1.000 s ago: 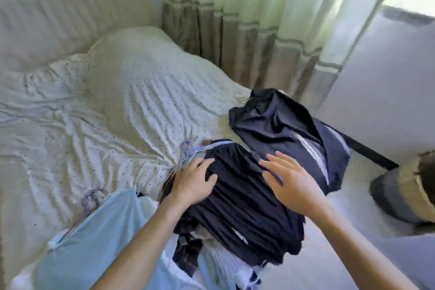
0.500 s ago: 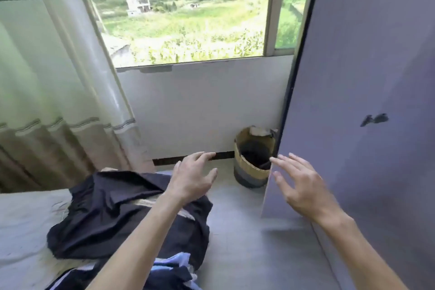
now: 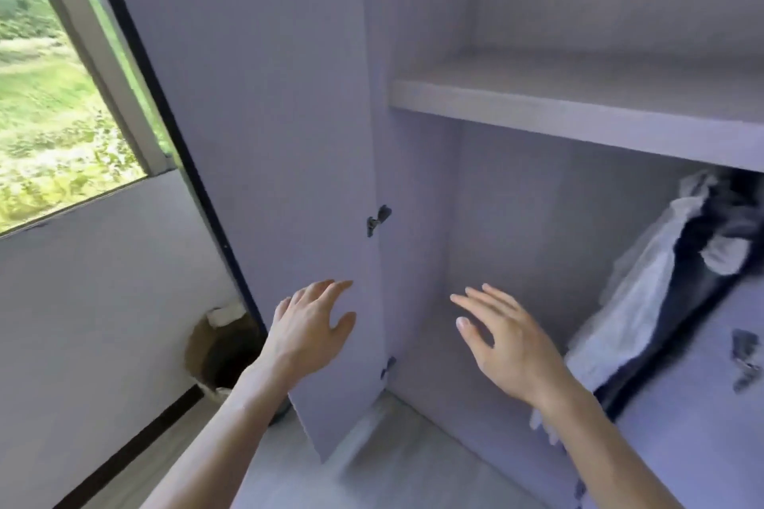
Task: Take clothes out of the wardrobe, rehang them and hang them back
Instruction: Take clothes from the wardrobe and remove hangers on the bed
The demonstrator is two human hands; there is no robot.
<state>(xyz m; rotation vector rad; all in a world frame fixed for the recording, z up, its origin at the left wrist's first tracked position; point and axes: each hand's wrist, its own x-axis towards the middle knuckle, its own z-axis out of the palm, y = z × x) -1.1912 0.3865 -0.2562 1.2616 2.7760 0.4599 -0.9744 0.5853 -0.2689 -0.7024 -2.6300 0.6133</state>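
Your left hand [image 3: 310, 326] and right hand [image 3: 508, 339] hovered empty, fingers spread, before the open wardrobe [image 3: 516, 219], apparently ready to reach the clothes [image 3: 645, 285] hanging at its right side.

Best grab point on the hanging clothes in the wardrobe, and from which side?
Probably the bunched top of the clothes, just under the shelf, where they hang; the hanger is hidden. Come from the front-left, where the wardrobe is open and the open right hand is nearest.
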